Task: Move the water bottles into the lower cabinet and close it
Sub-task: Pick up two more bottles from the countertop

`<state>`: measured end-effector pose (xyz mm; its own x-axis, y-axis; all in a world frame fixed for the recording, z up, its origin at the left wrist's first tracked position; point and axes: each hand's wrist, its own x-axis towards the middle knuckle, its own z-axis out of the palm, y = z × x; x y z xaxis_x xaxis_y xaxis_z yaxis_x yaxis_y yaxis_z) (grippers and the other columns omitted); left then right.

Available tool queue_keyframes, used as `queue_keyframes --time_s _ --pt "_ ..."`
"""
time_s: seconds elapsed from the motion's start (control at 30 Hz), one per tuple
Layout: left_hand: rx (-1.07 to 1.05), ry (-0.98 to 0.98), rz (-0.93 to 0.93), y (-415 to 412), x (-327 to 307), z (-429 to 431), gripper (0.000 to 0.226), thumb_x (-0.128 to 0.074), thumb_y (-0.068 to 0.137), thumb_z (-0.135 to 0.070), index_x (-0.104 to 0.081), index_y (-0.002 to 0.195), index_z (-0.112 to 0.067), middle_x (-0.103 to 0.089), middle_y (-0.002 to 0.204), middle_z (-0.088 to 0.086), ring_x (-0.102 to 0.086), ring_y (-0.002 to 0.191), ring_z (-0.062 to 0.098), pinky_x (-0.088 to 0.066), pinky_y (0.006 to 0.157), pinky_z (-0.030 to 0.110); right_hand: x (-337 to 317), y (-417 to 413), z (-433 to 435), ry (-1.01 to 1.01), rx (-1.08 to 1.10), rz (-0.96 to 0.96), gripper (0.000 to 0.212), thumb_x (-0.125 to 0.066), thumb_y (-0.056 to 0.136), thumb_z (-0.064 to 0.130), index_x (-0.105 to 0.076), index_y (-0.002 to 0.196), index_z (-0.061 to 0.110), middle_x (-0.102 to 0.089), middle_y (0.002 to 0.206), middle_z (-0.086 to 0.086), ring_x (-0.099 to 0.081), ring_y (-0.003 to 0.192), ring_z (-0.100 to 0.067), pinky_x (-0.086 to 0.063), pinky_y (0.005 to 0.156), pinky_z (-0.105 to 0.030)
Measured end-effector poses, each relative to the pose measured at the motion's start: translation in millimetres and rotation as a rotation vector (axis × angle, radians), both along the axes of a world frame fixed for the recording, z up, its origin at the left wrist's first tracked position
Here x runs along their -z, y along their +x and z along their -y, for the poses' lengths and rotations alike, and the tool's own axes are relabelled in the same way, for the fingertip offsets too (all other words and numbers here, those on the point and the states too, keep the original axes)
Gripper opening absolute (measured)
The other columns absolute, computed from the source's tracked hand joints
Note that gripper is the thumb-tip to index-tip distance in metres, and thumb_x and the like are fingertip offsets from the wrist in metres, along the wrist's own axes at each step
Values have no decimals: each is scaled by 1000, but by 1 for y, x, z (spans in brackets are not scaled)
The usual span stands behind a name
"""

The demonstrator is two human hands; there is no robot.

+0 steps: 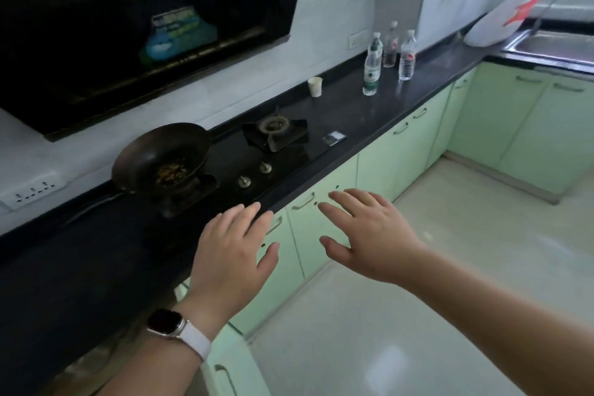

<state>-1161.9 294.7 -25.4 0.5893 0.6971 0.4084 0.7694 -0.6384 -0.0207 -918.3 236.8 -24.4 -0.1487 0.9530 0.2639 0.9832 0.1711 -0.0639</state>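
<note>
Three clear water bottles stand upright on the dark countertop (430, 74) at the far right: a tall one with a green label (373, 66), one behind it by the wall (391, 45), and one with a red label (407, 56). Pale green lower cabinet doors (390, 154) run under the counter, all shut. My left hand (233, 251), with a watch on the wrist, and my right hand (366, 235) are held out flat with fingers spread, near the counter's front edge. Both hold nothing and are far from the bottles.
A wok with food (162, 159) sits on the left burner of the gas hob (276, 132). A white paper cup (315, 87) stands left of the bottles. A small dark card (335, 137) lies beside the hob. A sink (559, 45) is at far right; tiled floor (434, 283) lies below.
</note>
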Motion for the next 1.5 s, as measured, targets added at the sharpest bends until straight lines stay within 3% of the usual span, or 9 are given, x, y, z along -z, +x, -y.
queue_keyframes --time_s 0.23,0.53,1.1,1.5 --pt "204 12 -3 132 -12 -39 48 -48 91 -42 -68 123 -13 -65 129 11 -58 119 34 -49 96 52 -14 118 15 62 200 -17 55 -45 89 55 -61 127 20 -62 127 -5 -57 116 -31 -45 99 -43" --pt "437 59 53 261 -8 -106 48 -50 89 -43 -70 119 -12 -66 126 11 -60 117 36 -49 95 52 -22 213 4 66 436 10 57 -44 88 57 -60 129 21 -61 130 -5 -55 120 -30 -43 101 -43" --pt "697 -36 77 456 15 -377 44 -51 89 -41 -69 122 -18 -64 128 7 -58 121 33 -47 98 52 -9 352 -230 65 663 81 53 -47 89 54 -63 125 19 -62 127 -6 -57 116 -30 -45 97 -40" --pt "806 -9 53 580 24 -444 47 -52 89 -41 -66 129 -18 -64 129 8 -57 121 33 -46 99 53 3 467 -295 92 722 53 53 -47 89 53 -64 123 18 -63 126 -7 -57 115 -32 -45 97 -41"
